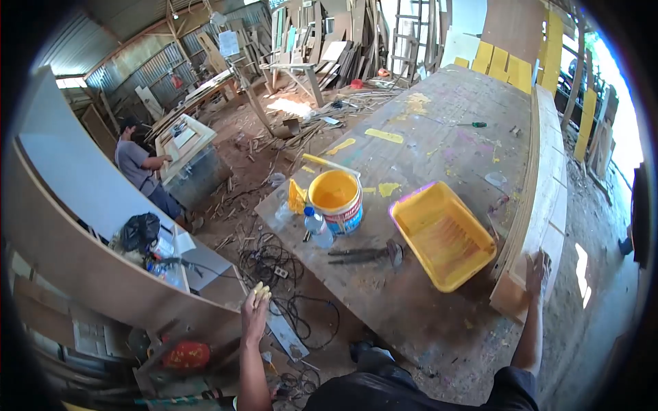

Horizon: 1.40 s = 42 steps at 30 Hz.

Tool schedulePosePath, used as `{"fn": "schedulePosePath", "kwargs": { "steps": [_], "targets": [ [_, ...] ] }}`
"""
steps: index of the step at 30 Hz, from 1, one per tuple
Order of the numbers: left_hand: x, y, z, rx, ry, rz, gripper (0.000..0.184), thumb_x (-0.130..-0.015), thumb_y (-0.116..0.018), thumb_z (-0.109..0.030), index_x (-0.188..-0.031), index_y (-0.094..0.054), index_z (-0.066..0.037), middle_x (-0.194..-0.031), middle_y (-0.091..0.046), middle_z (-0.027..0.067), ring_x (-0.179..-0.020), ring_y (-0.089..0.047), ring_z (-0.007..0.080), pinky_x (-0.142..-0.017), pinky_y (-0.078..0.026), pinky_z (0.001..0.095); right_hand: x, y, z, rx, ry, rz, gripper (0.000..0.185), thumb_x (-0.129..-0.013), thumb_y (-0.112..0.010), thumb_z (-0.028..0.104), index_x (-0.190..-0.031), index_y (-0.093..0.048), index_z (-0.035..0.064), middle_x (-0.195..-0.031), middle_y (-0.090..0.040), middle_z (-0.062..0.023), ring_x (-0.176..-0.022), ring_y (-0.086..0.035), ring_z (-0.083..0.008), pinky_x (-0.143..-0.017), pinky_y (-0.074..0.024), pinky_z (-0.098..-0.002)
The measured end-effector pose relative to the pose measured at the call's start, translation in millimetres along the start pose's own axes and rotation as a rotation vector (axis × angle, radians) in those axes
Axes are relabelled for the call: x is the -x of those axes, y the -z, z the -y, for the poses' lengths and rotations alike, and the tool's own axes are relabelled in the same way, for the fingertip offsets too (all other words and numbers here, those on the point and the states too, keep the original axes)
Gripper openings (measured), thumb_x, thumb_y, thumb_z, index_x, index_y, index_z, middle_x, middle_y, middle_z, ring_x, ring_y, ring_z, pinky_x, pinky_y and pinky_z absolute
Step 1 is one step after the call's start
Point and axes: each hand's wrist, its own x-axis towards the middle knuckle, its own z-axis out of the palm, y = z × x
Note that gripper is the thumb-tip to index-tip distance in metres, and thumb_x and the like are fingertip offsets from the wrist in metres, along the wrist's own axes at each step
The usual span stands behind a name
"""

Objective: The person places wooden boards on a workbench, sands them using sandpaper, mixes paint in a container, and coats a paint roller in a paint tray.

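Looking down the right side of the frame, and there's the pale long board [541, 185], running from the lower right up towards the upper right; its near end slants in towards the person, its long axis roughly along the right-hand edge of the worktable [459, 130]; and right on that near end, the right hand [538, 272], fingers pointing up the frame, close to the line of the board; contact there, by the look of it, though whether those fingers clamp the wood or simply lie against it, I cannot tell.

Over to the lower centre-left now, the left hand [253, 316]; fingers raised and close together, slightly bent, yellow on the fingertips [262, 290], nothing visible in their hold; it's off the table's near left edge, well apart from the board, with the width of the worktop between; so the right hand is plainly the nearer one.

Between the two, right of centre, sits the yellow tray [445, 236], its long axis slanting from upper left to lower right, its lower right corner towards the right hand; further left, near the centre, the paint bucket [345, 218] stands upright, the clear bottle [318, 228] just beside it; below them, the dark tool [363, 255] lies flat, handles pointing left; those three are nearer the left hand, up and to the right of its fingers, and neither hand touches them.
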Motion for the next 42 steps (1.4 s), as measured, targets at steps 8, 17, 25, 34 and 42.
{"fn": "schedulePosePath", "kwargs": {
  "steps": [8, 17, 25, 34, 42],
  "targets": [
    [-243, -52, -70, -0.107, -0.208, 0.156, 0.050, -0.105, -0.060, -0.022, -0.147, -0.052, 0.005, -0.135, -0.066, 0.0135, -0.123, -0.063, 0.0200, -0.107, -0.048, 0.0329, -8, -7, 5, 0.025, 0.080, -0.057, 0.054, -0.100, -0.068, 0.026, -0.143, -0.053, -0.0031, -0.133, -0.060, -0.0262, -0.122, -0.057, -0.0442, -0.104, -0.0459, -0.0505],
    [-511, -139, -39, -0.388, -0.249, 0.231, 0.050, -0.095, -0.069, -0.023, -0.137, -0.062, 0.004, -0.118, -0.073, 0.0205, -0.109, -0.071, 0.0242, -0.096, -0.053, 0.0350, 35, -23, 236, -0.210, 0.072, 0.022, 0.041, -0.088, -0.075, 0.008, -0.127, -0.065, 0.0004, -0.112, -0.068, -0.0223, -0.113, -0.062, -0.0405, -0.104, -0.0475, -0.0466],
    [-644, -210, -32, -0.525, -0.361, 0.351, 0.046, -0.093, -0.072, -0.027, -0.128, -0.066, 0.002, -0.111, -0.075, 0.0234, -0.106, -0.073, 0.0353, -0.092, -0.055, 0.0441, -41, -97, 449, -0.526, 0.159, 0.444, 0.036, -0.087, -0.079, 0.022, -0.116, -0.072, 0.0028, -0.111, -0.069, -0.0195, -0.110, -0.063, -0.0384, -0.097, -0.0510, -0.0434],
    [-586, -196, -38, -0.315, -0.217, 0.642, 0.036, -0.100, -0.065, -0.014, -0.131, -0.064, 0.005, -0.108, -0.075, 0.0101, -0.094, -0.071, 0.0164, -0.087, -0.056, 0.0315, -170, -261, 599, -0.272, 0.464, 0.744, 0.044, -0.093, -0.071, 0.027, -0.130, -0.064, 0.0042, -0.126, -0.064, -0.0239, -0.121, -0.060, -0.0441, -0.101, -0.0495, -0.0510],
    [-517, -157, -104, -0.273, -0.069, 0.734, 0.035, -0.102, -0.067, -0.027, -0.126, -0.070, -0.002, -0.105, -0.075, 0.0115, -0.096, -0.072, 0.0166, -0.085, -0.055, 0.0336, -212, -293, 659, -0.416, 0.282, 0.962, 0.040, -0.097, -0.069, 0.033, -0.125, -0.067, 0.0036, -0.118, -0.068, -0.0217, -0.113, -0.067, -0.0345, -0.096, -0.0522, -0.0448]
  ]
}}
